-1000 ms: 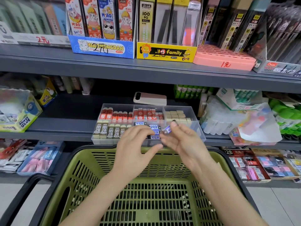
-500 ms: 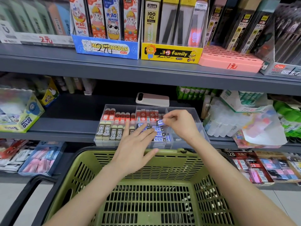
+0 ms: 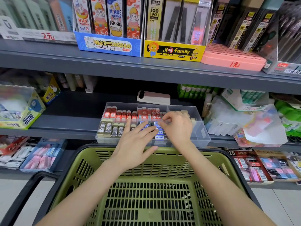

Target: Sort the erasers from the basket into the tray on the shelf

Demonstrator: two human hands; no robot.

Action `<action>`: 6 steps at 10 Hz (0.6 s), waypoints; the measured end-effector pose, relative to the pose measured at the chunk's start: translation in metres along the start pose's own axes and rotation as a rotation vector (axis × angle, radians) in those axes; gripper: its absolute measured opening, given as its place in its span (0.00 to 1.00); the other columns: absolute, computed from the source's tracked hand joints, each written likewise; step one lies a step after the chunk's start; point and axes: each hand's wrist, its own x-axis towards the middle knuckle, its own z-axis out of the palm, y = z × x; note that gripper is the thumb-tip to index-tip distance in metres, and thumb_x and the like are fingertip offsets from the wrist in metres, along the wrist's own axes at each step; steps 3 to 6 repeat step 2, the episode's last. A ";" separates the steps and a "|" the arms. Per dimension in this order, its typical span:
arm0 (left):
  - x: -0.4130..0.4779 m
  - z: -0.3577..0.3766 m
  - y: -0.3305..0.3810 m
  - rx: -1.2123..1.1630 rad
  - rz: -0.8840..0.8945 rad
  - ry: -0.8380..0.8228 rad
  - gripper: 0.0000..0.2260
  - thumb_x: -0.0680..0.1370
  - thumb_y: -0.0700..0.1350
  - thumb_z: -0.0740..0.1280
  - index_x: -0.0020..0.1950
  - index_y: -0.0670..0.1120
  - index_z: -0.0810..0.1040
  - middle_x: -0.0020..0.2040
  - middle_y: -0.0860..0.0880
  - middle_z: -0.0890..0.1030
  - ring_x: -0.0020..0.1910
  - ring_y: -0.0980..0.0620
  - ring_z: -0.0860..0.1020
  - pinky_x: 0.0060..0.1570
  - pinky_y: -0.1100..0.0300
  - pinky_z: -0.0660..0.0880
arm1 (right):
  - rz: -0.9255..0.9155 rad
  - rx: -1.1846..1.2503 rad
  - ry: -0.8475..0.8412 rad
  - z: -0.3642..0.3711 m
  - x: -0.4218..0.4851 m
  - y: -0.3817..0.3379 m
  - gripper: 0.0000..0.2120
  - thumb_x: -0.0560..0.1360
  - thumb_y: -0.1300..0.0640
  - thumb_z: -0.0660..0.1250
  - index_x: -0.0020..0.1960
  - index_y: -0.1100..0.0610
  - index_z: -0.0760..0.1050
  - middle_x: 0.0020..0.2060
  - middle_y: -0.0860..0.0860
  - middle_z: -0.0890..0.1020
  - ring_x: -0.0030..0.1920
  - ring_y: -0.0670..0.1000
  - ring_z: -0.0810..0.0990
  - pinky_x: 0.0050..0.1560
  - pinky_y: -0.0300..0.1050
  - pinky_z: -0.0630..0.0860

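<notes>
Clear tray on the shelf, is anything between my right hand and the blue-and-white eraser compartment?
No lid or barrier shows. The right hand hovers over the clear plastic tray's blue-and-white erasers; only the left hand's straight fingers lie across that same row, just left of it.

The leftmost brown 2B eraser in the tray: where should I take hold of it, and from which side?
Probably its cream top end, from above. The leftmost brown 2B eraser stands beside the tray wall with a neighbour tight on its right, so fingers fit only on its front and back faces.
</notes>
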 end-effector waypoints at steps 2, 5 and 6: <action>-0.002 -0.008 -0.001 -0.121 -0.042 0.065 0.22 0.77 0.58 0.60 0.68 0.49 0.74 0.67 0.51 0.75 0.71 0.47 0.68 0.72 0.38 0.47 | -0.025 0.197 -0.020 -0.029 -0.010 -0.005 0.07 0.73 0.51 0.69 0.41 0.53 0.81 0.44 0.49 0.82 0.50 0.53 0.75 0.50 0.43 0.66; -0.002 -0.008 -0.001 -0.121 -0.042 0.065 0.22 0.77 0.58 0.60 0.68 0.49 0.74 0.67 0.51 0.75 0.71 0.47 0.68 0.72 0.38 0.47 | -0.025 0.197 -0.020 -0.029 -0.010 -0.005 0.07 0.73 0.51 0.69 0.41 0.53 0.81 0.44 0.49 0.82 0.50 0.53 0.75 0.50 0.43 0.66; -0.002 -0.008 -0.001 -0.121 -0.042 0.065 0.22 0.77 0.58 0.60 0.68 0.49 0.74 0.67 0.51 0.75 0.71 0.47 0.68 0.72 0.38 0.47 | -0.025 0.197 -0.020 -0.029 -0.010 -0.005 0.07 0.73 0.51 0.69 0.41 0.53 0.81 0.44 0.49 0.82 0.50 0.53 0.75 0.50 0.43 0.66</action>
